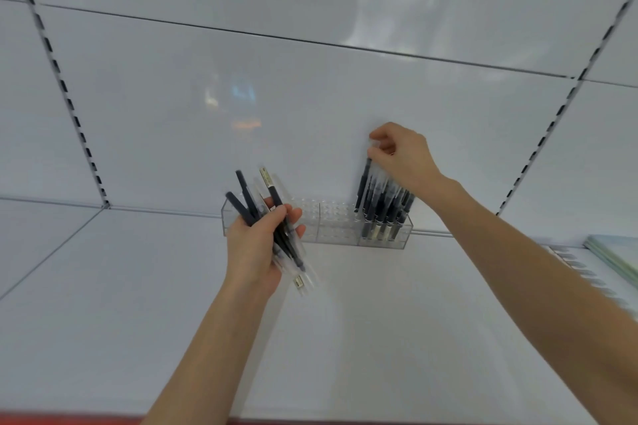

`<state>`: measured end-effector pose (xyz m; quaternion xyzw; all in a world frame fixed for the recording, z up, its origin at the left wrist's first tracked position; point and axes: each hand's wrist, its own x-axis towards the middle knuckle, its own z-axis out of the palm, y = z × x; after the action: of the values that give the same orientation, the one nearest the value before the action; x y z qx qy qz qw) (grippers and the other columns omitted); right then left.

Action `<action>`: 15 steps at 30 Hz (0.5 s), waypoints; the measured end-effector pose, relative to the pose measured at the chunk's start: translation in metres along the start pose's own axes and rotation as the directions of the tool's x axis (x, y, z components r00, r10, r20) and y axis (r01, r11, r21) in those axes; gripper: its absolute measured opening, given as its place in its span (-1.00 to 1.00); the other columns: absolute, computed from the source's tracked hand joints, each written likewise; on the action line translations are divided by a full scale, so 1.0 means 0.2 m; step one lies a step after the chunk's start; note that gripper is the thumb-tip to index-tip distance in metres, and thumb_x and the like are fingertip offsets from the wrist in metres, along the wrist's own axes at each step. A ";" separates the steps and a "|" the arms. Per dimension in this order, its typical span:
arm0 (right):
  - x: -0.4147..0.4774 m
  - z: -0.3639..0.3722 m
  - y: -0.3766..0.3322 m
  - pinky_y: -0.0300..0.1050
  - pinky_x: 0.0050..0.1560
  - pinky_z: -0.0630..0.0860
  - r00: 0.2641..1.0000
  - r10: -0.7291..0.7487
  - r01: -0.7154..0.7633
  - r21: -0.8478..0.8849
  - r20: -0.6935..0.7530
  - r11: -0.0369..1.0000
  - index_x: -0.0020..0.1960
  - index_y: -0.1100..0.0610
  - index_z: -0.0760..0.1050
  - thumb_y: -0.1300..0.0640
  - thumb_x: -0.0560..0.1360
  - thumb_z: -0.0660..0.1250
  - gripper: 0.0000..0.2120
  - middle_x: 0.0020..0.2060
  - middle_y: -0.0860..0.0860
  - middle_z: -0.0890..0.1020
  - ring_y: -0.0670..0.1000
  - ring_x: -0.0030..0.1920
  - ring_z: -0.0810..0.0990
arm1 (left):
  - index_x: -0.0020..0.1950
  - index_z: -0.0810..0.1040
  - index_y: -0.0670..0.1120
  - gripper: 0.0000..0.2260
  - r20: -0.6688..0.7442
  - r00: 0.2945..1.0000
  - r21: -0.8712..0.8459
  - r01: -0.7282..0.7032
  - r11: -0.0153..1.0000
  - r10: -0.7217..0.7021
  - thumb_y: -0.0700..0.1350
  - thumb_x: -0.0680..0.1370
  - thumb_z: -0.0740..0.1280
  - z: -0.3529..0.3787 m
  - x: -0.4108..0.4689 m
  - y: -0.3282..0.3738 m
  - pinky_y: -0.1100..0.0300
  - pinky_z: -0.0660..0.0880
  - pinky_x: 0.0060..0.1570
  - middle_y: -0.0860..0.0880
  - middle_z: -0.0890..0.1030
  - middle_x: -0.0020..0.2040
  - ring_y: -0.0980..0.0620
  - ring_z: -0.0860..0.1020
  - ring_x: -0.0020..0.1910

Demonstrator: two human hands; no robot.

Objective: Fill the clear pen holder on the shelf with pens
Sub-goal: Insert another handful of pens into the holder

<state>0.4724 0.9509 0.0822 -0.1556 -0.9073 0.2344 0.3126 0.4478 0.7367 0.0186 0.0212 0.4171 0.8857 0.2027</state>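
My left hand grips the spare pens close by, so my right hand, pinching one pen by its top, can stand it in the clear pen holder at the back of the shelf.

We're in a shop, stationery section: a white display shelf, slotted uprights climbing the glossy back panel, a clear pen holder stocked with matching pens, and a pale stack of flat goods far right (too blurred to name).
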 end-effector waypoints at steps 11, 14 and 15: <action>-0.10 -0.02 -0.09 -0.34 0.12 0.37 0.996 -0.089 0.090 -0.088 0.016 0.992 0.12 0.17 0.55 0.12 0.53 0.24 -0.77 0.07 0.06 0.61 0.00 0.07 0.53 | 0.07 0.49 -0.21 -0.86 0.144 0.989 0.057 0.022 0.998 -0.031 -0.34 0.53 0.25 0.01 -0.07 0.03 0.20 0.61 -0.32 -0.07 0.67 -0.24 0.07 0.67 -0.29; -0.21 -0.05 -0.23 -0.40 -0.08 0.46 0.994 0.059 -0.085 0.325 0.089 0.942 0.00 0.09 0.57 0.06 0.49 0.31 -0.85 -0.13 -0.04 0.65 -0.14 -0.15 0.59 | 0.04 0.48 -0.20 -0.88 0.246 0.968 0.158 0.006 0.987 -0.045 -0.32 0.52 0.26 0.04 -0.11 0.03 0.20 0.60 -0.29 -0.05 0.69 -0.26 0.04 0.67 -0.28; -0.25 -0.06 -0.27 -0.31 -0.10 0.51 0.980 0.089 -0.154 0.399 0.177 0.904 0.01 0.09 0.55 0.03 0.47 0.33 -0.83 -0.16 -0.04 0.66 -0.13 -0.18 0.62 | 0.02 0.48 -0.19 -0.89 0.273 0.960 0.190 0.003 0.982 -0.056 -0.32 0.52 0.26 0.05 -0.12 0.03 0.19 0.60 -0.28 -0.06 0.69 -0.25 0.03 0.67 -0.27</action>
<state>0.5105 0.8885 0.0933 -0.1240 -0.8476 0.4502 0.2518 0.4705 0.7312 0.0333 0.1577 0.4666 0.8275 0.2696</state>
